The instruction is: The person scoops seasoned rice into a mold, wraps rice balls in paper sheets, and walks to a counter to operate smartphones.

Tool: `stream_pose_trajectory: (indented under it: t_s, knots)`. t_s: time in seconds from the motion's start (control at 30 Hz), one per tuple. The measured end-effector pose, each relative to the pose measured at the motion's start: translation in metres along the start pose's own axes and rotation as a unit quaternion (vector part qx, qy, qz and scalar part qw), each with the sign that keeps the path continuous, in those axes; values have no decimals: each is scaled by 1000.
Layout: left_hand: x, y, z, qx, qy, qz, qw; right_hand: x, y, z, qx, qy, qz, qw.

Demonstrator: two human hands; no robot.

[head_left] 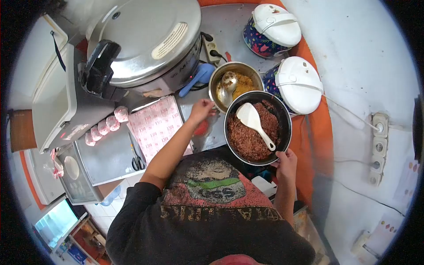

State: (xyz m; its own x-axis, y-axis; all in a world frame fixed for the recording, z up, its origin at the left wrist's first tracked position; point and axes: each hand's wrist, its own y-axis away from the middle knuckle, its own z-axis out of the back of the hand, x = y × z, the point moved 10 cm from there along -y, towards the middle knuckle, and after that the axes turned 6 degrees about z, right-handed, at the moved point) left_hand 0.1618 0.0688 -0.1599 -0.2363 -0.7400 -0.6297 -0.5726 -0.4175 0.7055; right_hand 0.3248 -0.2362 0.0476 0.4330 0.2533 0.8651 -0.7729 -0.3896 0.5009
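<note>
Here, a round, dark bowl (pixel 285 125), just off centre toward three o'clock, holds grainy reddish-brown food (pixel 245 142) under a smooth white paddle (pixel 249 116). The right hand (pixel 287 163) clamps its rim at five o'clock. At its eleven o'clock, a shiny steel bowl (pixel 215 82) holds crumbly yellow food (pixel 244 88); the left hand's (pixel 203 110) bunched fingers are near its eight-o'clock rim, grip unclear.

Some fingers of your right hand (pixel 287 163) are hidden beneath the round black bowl of reddish-brown rice (pixel 285 123), which also covers part of the round silver metal bowl (pixel 215 87); you can't tell whether your left hand (pixel 202 110) touches the latter. The top edge trims the broad silver metal lid (pixel 137 39); its cream oblong label (pixel 169 40) is too small to read
</note>
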Motion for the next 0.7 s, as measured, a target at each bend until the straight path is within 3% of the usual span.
stream_pose_trajectory:
  t_s: [0.03,0.07,0.13,0.2,0.23,0.27,0.37,0.47,0.53,0.57,0.7]
  knots:
    - [-31,23,13,-89,-138,-105,981,-3,-2,2,15,3,7,1000]
    - [-55,45,20,-173,-273,-206,924,-4,-2,3,17,5,5,1000]
    - [-44,49,26,-175,-291,-249,907,0,0,0,22,-2,10,1000]
    - [-53,69,11,-199,-348,-383,833,7,3,-6,18,2,13,1000]
    - [-34,48,13,-161,-274,-302,899,10,5,-7,14,5,15,1000]
    - [-31,38,8,-161,-272,-304,899,11,6,-9,15,6,18,1000]
    - [4,-17,-6,-75,-72,-96,990,20,8,-13,24,3,33,999]
    - [18,-58,-7,-43,-11,-64,997,31,12,-12,39,21,46,998]
    - [-27,-6,-5,-80,-84,-116,986,44,17,-6,34,17,81,996]
    - [-27,2,5,-88,-59,-132,986,48,17,-2,34,19,91,995]
    - [-3,59,70,-106,-71,-89,988,59,16,23,30,77,132,988]
